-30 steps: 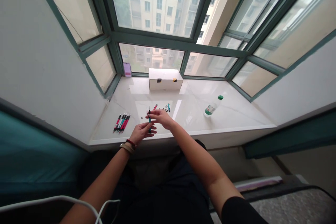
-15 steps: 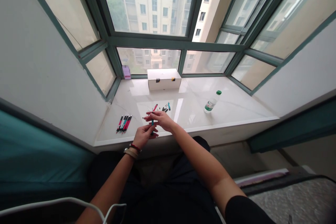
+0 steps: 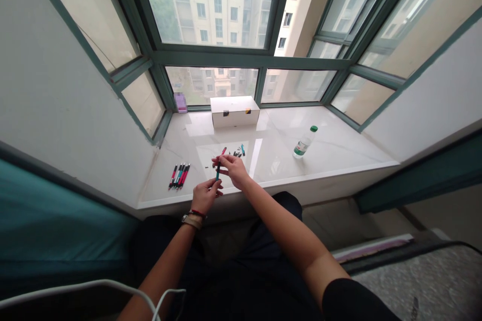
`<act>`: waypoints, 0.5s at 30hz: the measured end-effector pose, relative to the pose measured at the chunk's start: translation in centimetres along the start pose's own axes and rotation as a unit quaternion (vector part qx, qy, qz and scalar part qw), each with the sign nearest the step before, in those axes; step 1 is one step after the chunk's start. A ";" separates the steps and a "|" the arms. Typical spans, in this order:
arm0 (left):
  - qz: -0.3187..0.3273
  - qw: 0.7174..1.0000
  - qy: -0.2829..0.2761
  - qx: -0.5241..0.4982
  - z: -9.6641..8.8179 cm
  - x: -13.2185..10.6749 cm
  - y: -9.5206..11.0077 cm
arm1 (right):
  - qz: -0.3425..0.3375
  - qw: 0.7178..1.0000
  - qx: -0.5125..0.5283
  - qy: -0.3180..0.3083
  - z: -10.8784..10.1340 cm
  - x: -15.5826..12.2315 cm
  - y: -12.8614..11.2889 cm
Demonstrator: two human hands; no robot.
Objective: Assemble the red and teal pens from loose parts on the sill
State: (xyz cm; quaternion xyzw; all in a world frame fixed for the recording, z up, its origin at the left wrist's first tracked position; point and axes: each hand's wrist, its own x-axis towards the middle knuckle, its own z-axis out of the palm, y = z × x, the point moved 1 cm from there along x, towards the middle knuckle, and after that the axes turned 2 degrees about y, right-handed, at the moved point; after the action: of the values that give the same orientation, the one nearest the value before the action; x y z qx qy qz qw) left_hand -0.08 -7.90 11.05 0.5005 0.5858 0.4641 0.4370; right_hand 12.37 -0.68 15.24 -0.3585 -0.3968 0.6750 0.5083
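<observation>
A teal and black pen (image 3: 218, 171) is held upright between my two hands above the sill's front edge. My left hand (image 3: 205, 194) pinches its lower end, and my right hand (image 3: 232, 168) has its fingers closed on the dark upper end. Just beyond the right hand lie small dark pen parts (image 3: 237, 154), a teal pen piece (image 3: 243, 150) and a red pen piece (image 3: 223, 151), partly hidden by the fingers. To the left, several red, teal and black pens (image 3: 179, 176) lie side by side in a row.
A white box (image 3: 235, 113) stands against the window on the white sill (image 3: 271, 155). Toward the right is a clear bottle with a green cap (image 3: 304, 143). A small purple item (image 3: 181, 103) sits in the left corner. A white cable (image 3: 94, 285) crosses the lower left.
My right hand has shifted its hold to the pen's upper end, its fingers now closer together. The pen shows more fully, and my left hand stays at its lower end.
</observation>
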 end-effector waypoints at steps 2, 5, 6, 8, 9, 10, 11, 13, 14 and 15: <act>-0.008 1.000 -0.007 -0.016 0.1 -0.1 0.1 | 0.003 1.000 -0.002 -0.001 -0.2 0.1 -0.1; -0.011 1.000 -0.017 -0.015 0.2 -0.4 0.2 | -0.004 1.000 -0.023 -0.001 -0.2 0.1 0.1; -0.009 1.000 -0.018 -0.008 0.2 -0.4 0.2 | -0.007 1.000 -0.029 0.000 -0.1 0.0 0.1; -0.004 1.000 -0.011 0.005 0.1 -0.4 0.3 | -0.007 0.999 -0.037 0.002 0.1 -0.1 -0.1; -0.002 1.000 -0.007 0.005 0.0 -0.4 0.4 | -0.005 0.999 -0.037 0.005 0.2 -0.1 -0.2; -0.001 1.000 -0.005 0.002 0.0 -0.3 0.5 | -0.003 0.999 -0.036 0.009 0.3 -0.1 -0.5; -0.001 1.000 -0.005 -0.003 -0.1 -0.2 0.6 | -0.002 0.999 -0.034 0.014 0.3 0.0 -0.7; -0.008 1.000 -0.016 -0.019 -0.2 0.0 1.0 | -0.001 0.999 -0.029 0.023 0.4 0.2 -1.1; -0.015 0.999 -0.026 -0.028 -0.2 0.2 1.2 | -0.002 0.999 -0.026 0.028 0.4 0.4 -1.2; -0.023 0.998 -0.036 -0.038 -0.2 0.3 1.3 | -0.003 0.999 -0.022 0.032 0.4 0.6 -1.2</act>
State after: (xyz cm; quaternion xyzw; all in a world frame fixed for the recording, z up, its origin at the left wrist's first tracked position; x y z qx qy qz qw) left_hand -0.04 -7.56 12.37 0.4866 0.5626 0.4575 0.4873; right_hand 12.33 0.03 16.45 -0.3898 -0.3959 0.6529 0.5149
